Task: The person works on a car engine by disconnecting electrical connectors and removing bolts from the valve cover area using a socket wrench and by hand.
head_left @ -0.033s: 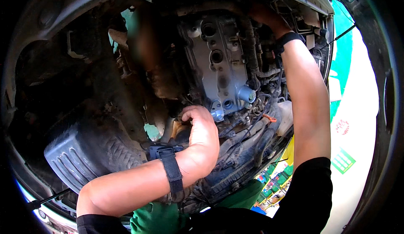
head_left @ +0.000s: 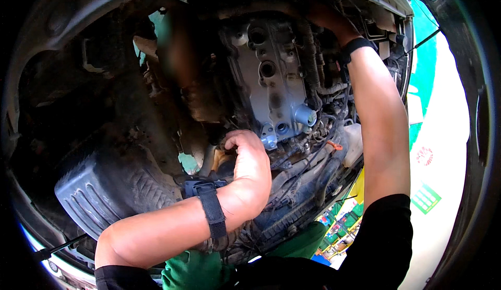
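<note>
My left hand (head_left: 244, 146) is bent with curled fingers beside the lower left corner of the silver valve cover (head_left: 269, 94); what its fingertips grip, if anything, is hidden. The cover has several round openings and a blue-tinted fitting (head_left: 305, 115) at its lower right. My right hand (head_left: 331, 24) reaches into the shadowed top right of the engine bay, beside the ribbed hose (head_left: 312, 55); its fingers are too dark to make out. A black band with a device (head_left: 201, 188) is strapped on my left arm.
A black plastic housing (head_left: 88, 196) fills the lower left. Hoses, wires and an orange loop (head_left: 334, 145) lie right of my left hand. A pale reservoir (head_left: 350, 144) sits at the bay's edge. A green cover (head_left: 193, 269) drapes the near edge; a raised hood (head_left: 52, 18) frames the upper left.
</note>
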Demonstrator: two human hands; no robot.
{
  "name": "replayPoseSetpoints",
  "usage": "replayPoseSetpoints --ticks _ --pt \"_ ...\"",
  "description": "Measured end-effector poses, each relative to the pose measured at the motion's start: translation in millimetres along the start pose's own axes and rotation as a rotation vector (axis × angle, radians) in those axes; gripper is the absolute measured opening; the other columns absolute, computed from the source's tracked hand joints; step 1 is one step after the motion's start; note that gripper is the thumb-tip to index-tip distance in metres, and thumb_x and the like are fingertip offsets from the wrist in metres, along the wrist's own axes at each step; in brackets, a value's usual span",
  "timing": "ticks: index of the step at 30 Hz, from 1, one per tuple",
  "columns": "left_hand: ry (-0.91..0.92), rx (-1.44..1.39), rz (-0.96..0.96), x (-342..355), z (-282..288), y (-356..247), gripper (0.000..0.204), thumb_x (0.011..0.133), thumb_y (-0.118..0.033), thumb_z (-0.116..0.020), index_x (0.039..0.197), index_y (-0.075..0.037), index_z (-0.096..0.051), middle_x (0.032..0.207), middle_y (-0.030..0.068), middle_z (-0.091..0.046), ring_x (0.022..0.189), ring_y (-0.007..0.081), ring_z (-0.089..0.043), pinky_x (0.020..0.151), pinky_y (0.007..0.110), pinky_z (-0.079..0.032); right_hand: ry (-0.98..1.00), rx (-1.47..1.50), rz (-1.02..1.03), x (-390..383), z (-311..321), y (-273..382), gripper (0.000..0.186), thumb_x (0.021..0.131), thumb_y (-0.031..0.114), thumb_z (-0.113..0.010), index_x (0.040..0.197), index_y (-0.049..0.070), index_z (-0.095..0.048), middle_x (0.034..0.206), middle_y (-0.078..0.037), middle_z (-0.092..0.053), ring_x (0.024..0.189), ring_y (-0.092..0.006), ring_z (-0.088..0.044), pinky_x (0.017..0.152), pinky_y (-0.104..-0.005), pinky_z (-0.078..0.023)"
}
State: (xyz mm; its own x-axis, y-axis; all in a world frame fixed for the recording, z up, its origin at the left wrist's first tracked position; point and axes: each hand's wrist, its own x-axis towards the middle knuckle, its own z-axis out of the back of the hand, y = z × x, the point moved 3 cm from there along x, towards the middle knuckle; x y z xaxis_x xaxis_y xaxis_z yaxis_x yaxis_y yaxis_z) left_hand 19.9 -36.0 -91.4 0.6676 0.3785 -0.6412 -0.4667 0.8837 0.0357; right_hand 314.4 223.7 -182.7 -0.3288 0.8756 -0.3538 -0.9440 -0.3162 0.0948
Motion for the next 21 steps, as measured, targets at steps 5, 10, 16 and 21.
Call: replayPoseSetpoints --ticks 5,10,16,21 --pt "0.016 -0.003 0.007 -0.9 0.5 1.5 0.033 0.09 -0.019 -0.049 0.111 0.001 -0.065 0.101 0.0154 -0.06 0.091 0.031 -0.054 0.076 0.044 -0.04 0.132 -0.145 -0.052 14.2 -5.1 -7.6 0.058 0.085 0.012 -0.065 0.141 0.006 -0.05 0.139 -0.023 -0.053 0.124 -0.039 -0.053 0.104 -0.0465 -0.045" --pt "0.002 0.004 -0.019 -1.7 3.6 -0.6 0.034 0.09 -0.021 -0.05 0.111 0.001 -0.065 0.101 0.0149 -0.06 0.091 0.0307 -0.054 0.076 0.044 -0.04 0.246 0.093 -0.075 16.4 -16.6 -71.3 0.046 0.086 0.01 -0.063 0.132 0.004 -0.058 0.136 -0.023 -0.055 0.121 -0.0377 -0.055 0.103 -0.046 -0.046" --pt "-0.016 -0.03 -0.015 0.0 2.3 -3.0 0.033 0.089 -0.023 -0.053 0.111 -0.001 -0.065 0.1 0.0128 -0.059 0.092 0.0285 -0.053 0.077 0.044 -0.039 -0.263 -0.333 0.11 -16.1 -8.0 -40.4 0.031 0.094 0.019 -0.057 0.118 0.001 -0.066 0.117 -0.019 -0.067 0.098 -0.0306 -0.065 0.086 -0.0404 -0.052" --pt "-0.086 -0.114 -0.017 -1.2 -18.4 4.1 0.026 0.086 -0.021 -0.057 0.105 -0.008 -0.067 0.097 0.0074 -0.06 0.091 0.0231 -0.055 0.076 0.041 -0.04 -0.167 0.753 -0.686 -125.4 80.0 134.0 0.046 0.089 0.035 -0.063 0.12 0.001 -0.065 0.12 -0.025 -0.065 0.112 -0.0414 -0.061 0.094 -0.0458 -0.048"
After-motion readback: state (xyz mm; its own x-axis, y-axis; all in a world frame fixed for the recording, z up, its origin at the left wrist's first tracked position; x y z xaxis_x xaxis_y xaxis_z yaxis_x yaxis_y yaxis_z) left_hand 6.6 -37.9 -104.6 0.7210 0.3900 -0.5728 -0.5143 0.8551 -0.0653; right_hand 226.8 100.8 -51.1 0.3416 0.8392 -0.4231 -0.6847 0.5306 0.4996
